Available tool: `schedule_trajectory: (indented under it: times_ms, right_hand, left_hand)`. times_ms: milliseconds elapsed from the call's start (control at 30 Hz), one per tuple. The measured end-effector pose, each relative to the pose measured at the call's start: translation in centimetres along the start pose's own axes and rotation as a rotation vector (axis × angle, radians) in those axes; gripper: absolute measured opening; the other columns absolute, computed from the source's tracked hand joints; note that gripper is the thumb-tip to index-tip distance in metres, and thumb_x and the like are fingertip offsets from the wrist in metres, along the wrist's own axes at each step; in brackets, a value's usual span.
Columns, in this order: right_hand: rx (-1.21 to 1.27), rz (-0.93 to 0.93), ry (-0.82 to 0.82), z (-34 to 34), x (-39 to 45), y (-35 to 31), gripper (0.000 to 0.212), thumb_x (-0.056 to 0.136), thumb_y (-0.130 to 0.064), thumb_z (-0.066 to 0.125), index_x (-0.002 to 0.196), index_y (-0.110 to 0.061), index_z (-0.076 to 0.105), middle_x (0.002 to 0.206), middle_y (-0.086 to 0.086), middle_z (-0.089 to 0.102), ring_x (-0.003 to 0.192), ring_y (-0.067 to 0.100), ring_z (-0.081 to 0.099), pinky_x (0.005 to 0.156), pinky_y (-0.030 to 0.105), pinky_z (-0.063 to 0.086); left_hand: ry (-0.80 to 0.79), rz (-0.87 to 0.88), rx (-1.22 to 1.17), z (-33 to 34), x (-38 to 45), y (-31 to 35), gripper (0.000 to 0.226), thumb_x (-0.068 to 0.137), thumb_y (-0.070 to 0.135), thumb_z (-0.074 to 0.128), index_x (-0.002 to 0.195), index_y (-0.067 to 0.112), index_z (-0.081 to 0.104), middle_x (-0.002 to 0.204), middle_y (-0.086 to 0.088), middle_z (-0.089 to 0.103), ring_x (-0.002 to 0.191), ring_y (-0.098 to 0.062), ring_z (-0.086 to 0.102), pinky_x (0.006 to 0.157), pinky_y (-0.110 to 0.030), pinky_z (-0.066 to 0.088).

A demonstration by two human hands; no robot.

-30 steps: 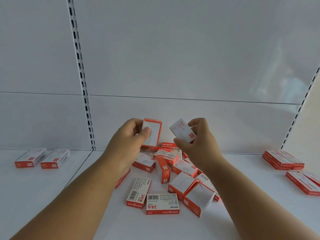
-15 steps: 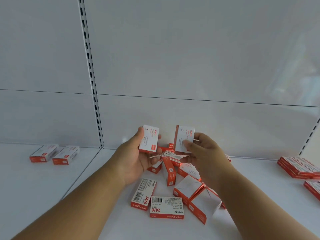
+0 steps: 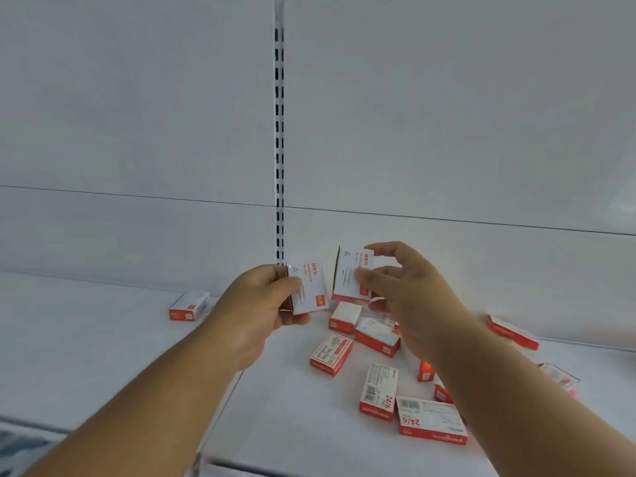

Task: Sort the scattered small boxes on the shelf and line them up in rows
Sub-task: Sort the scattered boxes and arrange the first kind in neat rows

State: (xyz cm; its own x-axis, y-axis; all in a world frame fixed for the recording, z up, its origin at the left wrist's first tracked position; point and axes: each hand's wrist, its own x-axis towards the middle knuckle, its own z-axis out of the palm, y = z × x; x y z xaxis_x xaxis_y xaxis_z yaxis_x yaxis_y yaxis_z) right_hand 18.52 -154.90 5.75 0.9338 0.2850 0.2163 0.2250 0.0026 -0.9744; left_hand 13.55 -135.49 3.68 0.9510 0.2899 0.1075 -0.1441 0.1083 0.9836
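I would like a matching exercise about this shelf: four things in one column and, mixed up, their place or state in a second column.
1. left hand
2. right hand
3. lone box
4. two "24/6" boxes

a. lying side by side, nearest the camera
b. lying alone, left of the slotted upright
c. holds the higher paper-clip box
d. holds the lower paper-clip box

Pairs: 1-d, 2-c, 3-b, 4-a

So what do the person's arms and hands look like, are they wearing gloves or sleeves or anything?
No gloves and no sleeves in view. The left hand and the right hand are bare, and both forearms are bare right down to the bottom edge of the picture. I can see no watch, ring or bracelet on them, though the picture is a bit blurry.
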Motion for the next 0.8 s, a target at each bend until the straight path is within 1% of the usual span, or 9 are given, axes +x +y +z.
schedule_trajectory:
  times_ms: [100,200,333,400,467,567,633,733,800]
  right_hand:
    - [-0.035,-0.004,0.030,6.4,0.3,0.4,0.020,0.088,-0.017,0.071,0.101,-0.030,0.063,0.079,0.003,0.076,0.063,0.018,0.064,0.061,0.032,0.050]
    - [-0.148,0.036,0.074,13.3,0.7,1.1,0.018,0.087,-0.017,0.070,0.100,-0.027,0.063,0.077,0.002,0.075,0.061,0.016,0.062,0.061,0.035,0.048]
    - [-0.362,0.144,0.026,20.5,0.6,3.0,0.014,0.086,-0.012,0.071,0.095,-0.020,0.065,0.075,0.005,0.073,0.054,0.011,0.066,0.059,0.034,0.052]
    - [-0.489,0.189,0.043,22.2,0.5,3.9,0.011,0.085,-0.015,0.071,0.093,-0.021,0.066,0.077,0.004,0.074,0.057,0.013,0.069,0.053,0.030,0.051]
    - [-0.621,0.222,0.088,23.0,0.5,4.4,0.009,0.085,-0.018,0.069,0.091,-0.023,0.067,0.074,0.000,0.074,0.061,0.016,0.069,0.048,0.024,0.047]
    - [-0.853,0.221,0.124,23.1,1.0,4.6,0.016,0.083,-0.021,0.066,0.098,-0.025,0.065,0.081,-0.004,0.071,0.067,0.016,0.067,0.054,0.026,0.048]
    - [-0.966,0.216,0.155,23.3,1.2,4.8,0.021,0.082,-0.022,0.064,0.101,-0.027,0.059,0.083,-0.007,0.067,0.065,0.015,0.067,0.056,0.028,0.052]
    - [-1.037,0.185,0.245,23.3,1.1,5.5,0.019,0.081,-0.029,0.067,0.096,-0.026,0.054,0.080,-0.009,0.061,0.065,0.009,0.060,0.054,0.026,0.046]
    - [-1.051,0.156,0.284,23.1,0.9,5.8,0.019,0.082,-0.033,0.068,0.092,-0.026,0.054,0.080,-0.010,0.058,0.070,0.007,0.055,0.058,0.026,0.045]
  left_hand:
    - [-0.039,0.014,0.054,-6.6,-0.2,0.5,0.017,0.095,0.001,0.055,0.105,0.002,0.069,0.096,-0.013,0.076,0.085,-0.027,0.075,0.063,-0.031,0.060]
    - [-0.028,-0.030,0.132,-14.1,0.9,1.1,0.015,0.094,0.002,0.057,0.101,0.004,0.070,0.091,-0.010,0.077,0.082,-0.025,0.075,0.062,-0.032,0.060]
    - [-0.083,-0.112,0.491,-21.1,2.1,0.2,0.012,0.089,0.004,0.065,0.091,0.012,0.073,0.075,-0.003,0.077,0.065,-0.017,0.073,0.054,-0.028,0.055]
    - [-0.159,-0.145,0.574,-22.2,2.6,-0.5,0.013,0.087,0.004,0.065,0.084,0.015,0.072,0.070,-0.001,0.076,0.060,-0.016,0.073,0.048,-0.025,0.053]
    - [-0.173,-0.121,0.719,-22.6,3.4,-0.9,0.012,0.085,0.010,0.067,0.076,0.018,0.070,0.067,0.001,0.075,0.060,-0.018,0.073,0.051,-0.030,0.058]
    - [-0.179,-0.016,0.940,-22.6,4.7,-1.3,0.011,0.080,0.023,0.069,0.071,0.018,0.065,0.062,0.002,0.073,0.056,-0.019,0.071,0.060,-0.035,0.061]
    - [-0.166,0.054,1.069,-22.3,5.1,-1.3,0.013,0.077,0.030,0.069,0.075,0.019,0.062,0.064,0.002,0.071,0.058,-0.019,0.069,0.055,-0.030,0.055]
    - [-0.110,0.175,1.216,-21.9,5.0,-1.3,0.023,0.077,0.036,0.069,0.078,0.027,0.048,0.074,0.012,0.055,0.072,-0.015,0.057,0.050,-0.025,0.036]
    - [-0.080,0.263,1.245,-21.7,4.7,-1.3,0.027,0.078,0.040,0.069,0.077,0.028,0.045,0.074,0.013,0.051,0.073,-0.014,0.055,0.052,-0.026,0.034]
